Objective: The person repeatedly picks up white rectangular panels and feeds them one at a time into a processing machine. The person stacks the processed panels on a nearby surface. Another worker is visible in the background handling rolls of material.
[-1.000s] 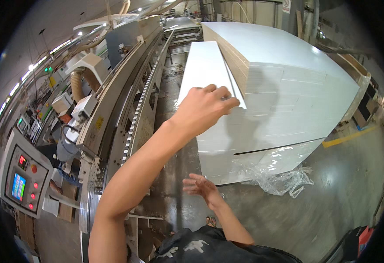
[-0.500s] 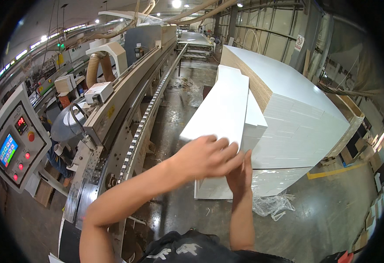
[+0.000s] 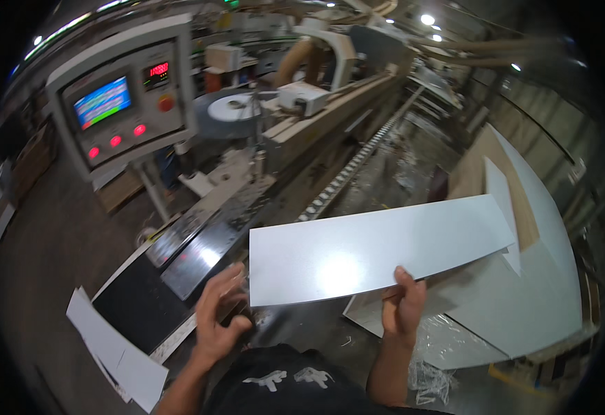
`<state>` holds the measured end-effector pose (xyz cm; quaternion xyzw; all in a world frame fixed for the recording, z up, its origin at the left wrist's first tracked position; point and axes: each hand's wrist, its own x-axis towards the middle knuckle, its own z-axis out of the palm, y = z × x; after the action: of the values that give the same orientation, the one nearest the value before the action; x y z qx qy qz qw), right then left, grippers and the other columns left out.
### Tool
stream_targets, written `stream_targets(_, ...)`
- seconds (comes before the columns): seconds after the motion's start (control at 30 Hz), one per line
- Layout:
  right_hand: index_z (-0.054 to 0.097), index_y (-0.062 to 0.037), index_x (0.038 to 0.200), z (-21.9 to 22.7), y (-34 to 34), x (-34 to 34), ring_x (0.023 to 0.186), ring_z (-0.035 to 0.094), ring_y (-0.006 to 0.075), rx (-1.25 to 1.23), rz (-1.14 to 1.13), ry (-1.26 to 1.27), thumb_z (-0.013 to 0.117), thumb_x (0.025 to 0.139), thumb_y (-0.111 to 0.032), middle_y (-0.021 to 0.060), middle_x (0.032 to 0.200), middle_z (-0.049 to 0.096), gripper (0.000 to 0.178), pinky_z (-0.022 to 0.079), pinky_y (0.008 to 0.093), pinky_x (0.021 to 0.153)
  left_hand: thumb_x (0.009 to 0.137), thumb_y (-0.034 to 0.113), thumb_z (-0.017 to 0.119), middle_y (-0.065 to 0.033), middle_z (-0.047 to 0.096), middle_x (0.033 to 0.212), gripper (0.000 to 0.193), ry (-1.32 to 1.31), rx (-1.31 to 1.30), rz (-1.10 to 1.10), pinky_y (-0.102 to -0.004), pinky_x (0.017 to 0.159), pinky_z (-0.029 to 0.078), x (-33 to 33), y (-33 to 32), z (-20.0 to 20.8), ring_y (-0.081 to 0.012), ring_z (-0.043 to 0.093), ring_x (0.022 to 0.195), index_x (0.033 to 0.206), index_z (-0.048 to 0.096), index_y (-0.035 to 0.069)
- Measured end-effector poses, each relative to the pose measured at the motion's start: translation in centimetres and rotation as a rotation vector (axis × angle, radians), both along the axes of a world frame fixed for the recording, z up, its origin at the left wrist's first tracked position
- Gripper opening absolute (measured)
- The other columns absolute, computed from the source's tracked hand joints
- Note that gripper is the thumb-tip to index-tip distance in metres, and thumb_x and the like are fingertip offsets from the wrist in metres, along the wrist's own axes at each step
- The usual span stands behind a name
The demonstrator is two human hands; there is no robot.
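A long white board [image 3: 330, 259] hangs level in front of me, bright with reflected light. My right hand [image 3: 404, 302] grips its near edge, thumb on top and the other fingers hidden underneath. By the board's left end is my left hand [image 3: 221, 311], fingers apart and curved, with a small gap between it and the board. Beyond the left hand lies the machine's metal infeed table [image 3: 202, 256] with a black surface [image 3: 140, 301] at its near end. To the right stands a large stack of white boards [image 3: 544, 290].
A control panel [image 3: 119, 97] with a lit screen and red buttons rises at the left. The machine's chain track [image 3: 351, 169] runs away to the back. More white boards [image 3: 119, 349] lie at the lower left. Crumpled clear plastic film [image 3: 434, 380] lies beside the stack.
The view has swung left toward the machine. A white board has come away from the stack in my right hand. My left hand has moved left, off the stack, and opened.
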<state>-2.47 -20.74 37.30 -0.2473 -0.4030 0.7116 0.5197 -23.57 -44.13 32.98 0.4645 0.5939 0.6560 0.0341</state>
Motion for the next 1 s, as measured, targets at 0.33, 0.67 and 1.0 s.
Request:
stream_targets(0.33, 0.054, 0.0003, 0.132, -18.7, -4.9, -12.4, 0.099, 0.072, 0.0262, -0.326, 0.427, -0.318, 0.065, 0.100, -0.005, 0.0107, 0.112, 0.068, 0.034, 0.064, 0.0462, 0.084, 0.092, 0.004, 0.073, -0.0107, 0.069, 0.129, 0.062, -1.133, 0.025, 0.447, -0.0263, 0.068, 0.060, -2.1, -16.0, -18.7, -0.0167, 0.071, 0.102, 0.149, 0.049, 0.002)
stream_targets(0.67, 0.053, -0.0007, 0.130, -28.4, -8.2, -26.1, 0.102, 0.068, 0.0272, -0.421, 0.756, -0.474, 0.062, 0.097, 0.000, 0.0104, 0.113, 0.061, 0.034, 0.063, 0.0501, 0.090, 0.100, 0.014, 0.066, -0.0112, 0.066, 0.139, 0.057, -1.118, -0.033, 0.796, -0.0270, 0.072, 0.057, -3.1, -24.6, -22.8, -0.0186, 0.066, 0.111, 0.153, 0.047, 0.004)
stream_targets(1.0, 0.011, 0.0069, 0.163, -31.4, -7.9, -32.3, 0.134, 0.046, 0.0337, 0.069, 0.746, -0.631, 0.069, 0.094, -0.006, 0.0218, 0.148, 0.041, 0.091, 0.038, 0.0449, 0.114, 0.092, -0.009, 0.068, -0.0230, 0.052, 0.155, 0.081, -0.780, -0.249, 0.660, -0.0271, 0.090, 0.055, -6.7, -23.4, -26.2, -0.0228, 0.065, 0.120, 0.163, 0.029, -0.003)
